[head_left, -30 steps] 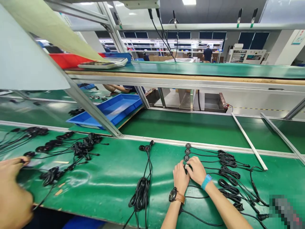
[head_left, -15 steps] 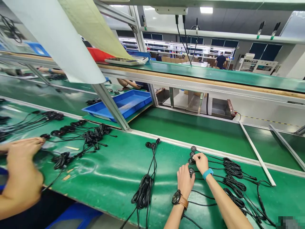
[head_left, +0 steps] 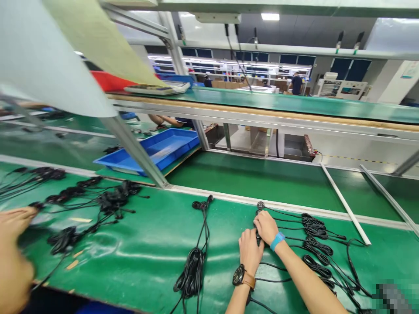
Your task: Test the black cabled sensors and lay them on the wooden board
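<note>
My left hand (head_left: 250,249), with a watch on its wrist, lies on the green bench with its fingers curled against a round black cable end (head_left: 258,239). My right hand (head_left: 266,226), wearing a blue wristband, touches it from the right, fingers bent and pressed together over the row of round ends. What its fingertips pinch is hidden. Another round black end (head_left: 260,205) shows just beyond them. From this row, black leads run right to coiled cable bundles (head_left: 314,226). Left of my hands lies a separate coiled black cable (head_left: 191,272) with round ends at its top.
Another person's arm (head_left: 15,244) reaches in at far left, near more black cables (head_left: 118,196). A blue tray (head_left: 163,146) stands behind a metal post (head_left: 137,152). A shelf (head_left: 262,109) crosses above the bench. White strip (head_left: 345,205) lies at right.
My right hand has come down and closer to my left, now covering round ends that showed before. My left fingers have curled further round theirs. The camera view has shifted slightly right.
</note>
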Tool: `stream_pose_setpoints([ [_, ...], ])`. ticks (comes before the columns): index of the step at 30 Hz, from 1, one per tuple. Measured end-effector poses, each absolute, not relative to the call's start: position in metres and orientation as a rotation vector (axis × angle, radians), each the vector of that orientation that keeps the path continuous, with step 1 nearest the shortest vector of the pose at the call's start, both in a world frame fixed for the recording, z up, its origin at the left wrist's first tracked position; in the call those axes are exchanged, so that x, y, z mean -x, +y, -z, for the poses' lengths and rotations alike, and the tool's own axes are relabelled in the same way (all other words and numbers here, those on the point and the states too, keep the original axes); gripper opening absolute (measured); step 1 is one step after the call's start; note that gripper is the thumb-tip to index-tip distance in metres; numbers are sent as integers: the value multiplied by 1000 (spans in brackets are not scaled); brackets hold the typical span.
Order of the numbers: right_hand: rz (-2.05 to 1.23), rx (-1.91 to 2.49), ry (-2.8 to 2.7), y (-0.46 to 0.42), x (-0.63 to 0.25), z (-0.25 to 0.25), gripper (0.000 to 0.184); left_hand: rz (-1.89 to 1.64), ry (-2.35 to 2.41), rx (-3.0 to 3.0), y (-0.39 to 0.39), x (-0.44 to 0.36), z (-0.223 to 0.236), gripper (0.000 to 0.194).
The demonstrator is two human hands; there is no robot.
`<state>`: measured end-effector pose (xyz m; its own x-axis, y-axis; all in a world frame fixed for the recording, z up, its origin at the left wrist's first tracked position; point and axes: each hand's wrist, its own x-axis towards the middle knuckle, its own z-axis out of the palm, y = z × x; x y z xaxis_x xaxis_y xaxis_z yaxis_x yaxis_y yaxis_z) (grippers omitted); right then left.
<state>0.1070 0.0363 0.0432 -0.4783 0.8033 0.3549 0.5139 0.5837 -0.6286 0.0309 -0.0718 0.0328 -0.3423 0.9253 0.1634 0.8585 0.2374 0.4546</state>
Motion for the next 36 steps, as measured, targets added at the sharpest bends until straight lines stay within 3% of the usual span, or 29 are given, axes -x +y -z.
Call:
stream_pose_setpoints([
  [4, -582, 1077, -2267, 27, -126, -48, 14, -623, 2368, -1750, -68, -32, -37, 26],
  [8, -586, 1096, -2225, 12, -177, -55, 49, -555, 2378, -1791, -64, -30, -33, 33],
  [12, -462, 1285, -1911, -17, -271, -61, 29, -532, 2432, -1795, -63, -26, -24, 34],
  [16, -268, 1568, -1575, -56, -387, -53, 32, -770, 2545, -1792, -60, -53, -32, 33],
  [20, -277, 1782, -1422, -89, -459, -29, 40, -1130, 2023, -2095, -59, -143, -56, 27],
  [24, -297, 1790, -1458, -96, -469, -9, 46, -1026, 1474, -2278, -63, -247, -69, 23],
  [27, -260, 1782, -1489, -91, -463, -3, 48, -832, 1316, -2412, -62, -291, -65, 18],
  [31, -241, 1808, -1478, -86, -465, 4, 50, -600, 1343, -2561, -57, -304, -51, 27],
  [36, -180, 1788, -1368, -83, -472, 13, 47, -575, 1365, -2581, -55, -302, -44, 29],
])
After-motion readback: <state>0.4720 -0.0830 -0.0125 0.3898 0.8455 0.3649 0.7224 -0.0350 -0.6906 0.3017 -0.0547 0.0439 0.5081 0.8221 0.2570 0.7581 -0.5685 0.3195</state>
